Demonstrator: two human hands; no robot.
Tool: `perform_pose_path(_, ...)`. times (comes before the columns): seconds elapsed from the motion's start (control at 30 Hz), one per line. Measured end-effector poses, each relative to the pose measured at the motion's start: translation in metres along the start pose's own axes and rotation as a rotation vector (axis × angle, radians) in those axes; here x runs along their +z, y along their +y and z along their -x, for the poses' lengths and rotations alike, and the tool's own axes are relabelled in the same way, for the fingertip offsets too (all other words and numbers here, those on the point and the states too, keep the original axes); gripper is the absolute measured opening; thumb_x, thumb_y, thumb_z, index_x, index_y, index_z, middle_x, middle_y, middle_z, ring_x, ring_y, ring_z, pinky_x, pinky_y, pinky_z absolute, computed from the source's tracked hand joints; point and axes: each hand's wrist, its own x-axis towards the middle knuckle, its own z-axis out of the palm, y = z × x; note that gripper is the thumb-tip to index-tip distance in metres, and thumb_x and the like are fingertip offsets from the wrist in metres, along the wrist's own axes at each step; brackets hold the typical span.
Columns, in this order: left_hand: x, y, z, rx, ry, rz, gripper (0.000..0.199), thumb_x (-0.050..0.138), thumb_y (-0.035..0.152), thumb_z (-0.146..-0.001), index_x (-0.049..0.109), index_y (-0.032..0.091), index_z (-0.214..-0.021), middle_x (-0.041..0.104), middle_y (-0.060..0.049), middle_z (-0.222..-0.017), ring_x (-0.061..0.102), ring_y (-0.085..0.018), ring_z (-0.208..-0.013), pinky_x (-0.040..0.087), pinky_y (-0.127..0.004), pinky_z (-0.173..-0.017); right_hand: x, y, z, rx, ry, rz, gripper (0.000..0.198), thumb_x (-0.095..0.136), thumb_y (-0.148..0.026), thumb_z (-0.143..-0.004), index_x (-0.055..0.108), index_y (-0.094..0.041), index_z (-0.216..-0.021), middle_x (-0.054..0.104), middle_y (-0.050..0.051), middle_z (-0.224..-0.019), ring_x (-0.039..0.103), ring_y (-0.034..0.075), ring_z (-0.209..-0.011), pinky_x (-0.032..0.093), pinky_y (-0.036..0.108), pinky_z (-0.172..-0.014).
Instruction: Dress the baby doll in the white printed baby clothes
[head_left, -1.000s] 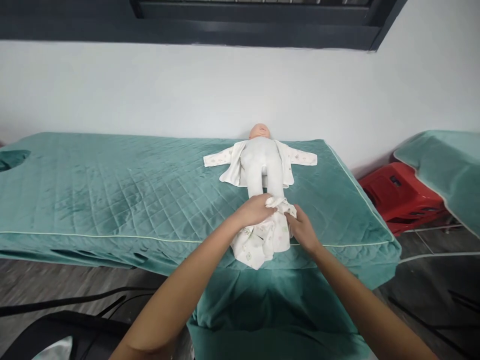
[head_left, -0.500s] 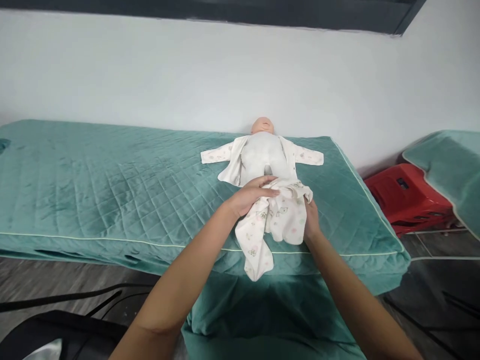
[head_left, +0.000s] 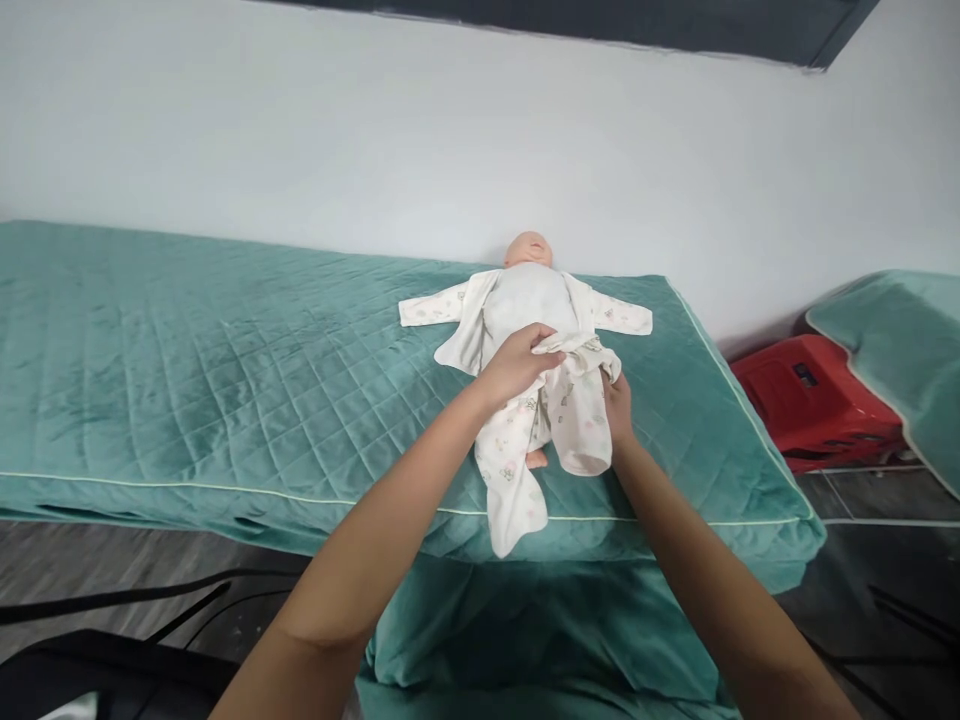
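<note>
A baby doll (head_left: 529, 295) lies on its back with its head toward the wall, wearing an open white printed jacket (head_left: 459, 335) with sleeves spread wide. Over its lower body are white printed baby pants (head_left: 579, 405). My left hand (head_left: 521, 362) is closed on the waistband at its left side, thumb on top. At the right side of the waistband, my right hand (head_left: 618, 405) grips the cloth, its fingers partly hidden behind the fabric. One pant leg hangs down toward the bed's front edge. A bit of the doll's foot (head_left: 536, 459) shows between the legs.
The doll rests on a bed with a green quilted cover (head_left: 262, 380), against a white wall (head_left: 337, 140). Right of the bed sits a red plastic stool (head_left: 817, 395) beside another green-covered surface (head_left: 900, 340). A black object (head_left: 112, 670) is at the lower left.
Both hands have moved the pants' waistband up toward the doll's belly. A small part of the foot now shows. The camera view has shifted slightly.
</note>
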Motion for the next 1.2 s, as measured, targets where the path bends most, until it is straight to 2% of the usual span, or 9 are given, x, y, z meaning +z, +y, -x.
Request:
perform_pose_path(0.1, -0.003, -0.002, -0.012, 0.101, 0.063, -0.174, 0.019, 0.067, 0.025, -0.076, 0.061, 0.018, -0.092, 0.064, 0.0, -0.092, 0.058, -0.017, -0.091, 0.042, -0.028, -0.084, 0.003, 0.001, -0.013, -0.158, 0.188, 0.061, 0.03, 0.061, -0.045, -0.078, 0.062, -0.024, -0.099, 0.07, 0.005, -0.11, 0.06, 0.025, -0.107, 0.046, 0.035, -0.094)
perform_pose_path(0.3, -0.014, -0.01, -0.02, 0.224, 0.216, -0.409, 0.012, 0.063, 0.018, -0.079, 0.064, 0.02, -0.091, 0.065, 0.0, -0.091, 0.058, -0.018, -0.09, 0.041, -0.029, -0.087, 0.007, 0.005, -0.03, -0.247, 0.258, 0.175, 0.014, 0.056, -0.036, -0.078, 0.055, -0.023, -0.083, 0.061, 0.001, -0.085, 0.054, 0.019, -0.084, 0.044, 0.032, -0.082)
perform_pose_path(0.4, -0.027, -0.018, -0.013, 0.175, 0.202, -0.31, 0.014, 0.07, 0.024, -0.076, 0.063, 0.02, -0.088, 0.063, 0.0, -0.089, 0.056, -0.017, -0.088, 0.041, -0.028, -0.085, 0.008, 0.01, -0.029, -0.254, 0.274, 0.215, 0.011, 0.055, -0.029, -0.077, 0.055, -0.022, -0.086, 0.056, -0.001, -0.08, 0.05, 0.018, -0.078, 0.042, 0.031, -0.077)
perform_pose_path(0.6, -0.056, -0.042, 0.001, 0.06, 0.105, 0.158, 0.03, 0.082, 0.037, -0.07, 0.064, 0.017, -0.082, 0.059, 0.001, -0.083, 0.052, -0.013, -0.076, 0.038, -0.024, -0.07, 0.011, 0.003, -0.02, -0.495, 0.1, 0.399, 0.03, 0.054, -0.013, -0.074, 0.06, -0.022, -0.102, 0.057, 0.004, -0.103, 0.054, 0.021, -0.098, 0.042, 0.035, -0.09)
perform_pose_path(0.7, -0.06, -0.049, 0.002, 0.057, 0.085, 0.263, 0.031, 0.085, 0.036, -0.068, 0.064, 0.017, -0.08, 0.061, 0.0, -0.086, 0.054, -0.013, -0.077, 0.039, -0.023, -0.069, 0.015, -0.021, -0.02, -0.558, -0.12, 0.456, 0.035, 0.059, -0.018, -0.08, 0.061, -0.024, -0.114, 0.059, 0.007, -0.116, 0.055, 0.025, -0.109, 0.042, 0.039, -0.095)
perform_pose_path(0.8, -0.058, -0.051, 0.001, 0.03, 0.087, 0.324, 0.033, 0.084, 0.039, -0.071, 0.064, 0.018, -0.085, 0.061, 0.001, -0.082, 0.053, -0.012, -0.071, 0.038, -0.023, -0.064, 0.028, -0.056, -0.027, -0.407, -0.443, 0.492, 0.031, 0.067, -0.032, -0.087, 0.063, -0.025, -0.117, 0.065, 0.006, -0.11, 0.059, 0.024, -0.1, 0.045, 0.035, -0.086)
perform_pose_path(0.9, -0.056, -0.053, 0.0, 0.031, 0.107, 0.32, 0.034, 0.083, 0.042, -0.073, 0.061, 0.019, -0.085, 0.057, 0.003, -0.074, 0.049, -0.01, -0.064, 0.034, -0.022, -0.058, 0.045, -0.08, -0.041, -0.246, -0.619, 0.563, 0.028, 0.073, -0.046, -0.084, 0.068, -0.022, -0.097, 0.064, 0.001, -0.087, 0.056, 0.019, -0.079, 0.041, 0.03, -0.069)
perform_pose_path(1.03, -0.056, -0.052, 0.002, 0.064, 0.105, 0.262, 0.036, 0.078, 0.048, -0.077, 0.061, 0.018, -0.084, 0.054, 0.003, -0.071, 0.046, -0.009, -0.062, 0.034, -0.021, -0.058, 0.054, -0.077, -0.057, -0.105, -0.692, 0.422, 0.032, 0.075, -0.048, -0.081, 0.063, -0.018, -0.079, 0.053, -0.004, -0.068, 0.046, 0.012, -0.064, 0.033, 0.025, -0.058)
perform_pose_path(1.2, -0.057, -0.043, 0.006, 0.023, -0.123, 0.179, 0.041, 0.082, 0.043, -0.074, 0.065, 0.018, -0.1, 0.062, 0.0, -0.085, 0.055, -0.012, -0.073, 0.04, -0.022, -0.065, 0.04, -0.051, -0.065, 0.118, -0.579, -0.101, 0.035, 0.082, -0.04, -0.075, 0.055, -0.019, -0.071, 0.054, -0.006, -0.061, 0.043, 0.008, -0.051, 0.034, 0.022, -0.05)
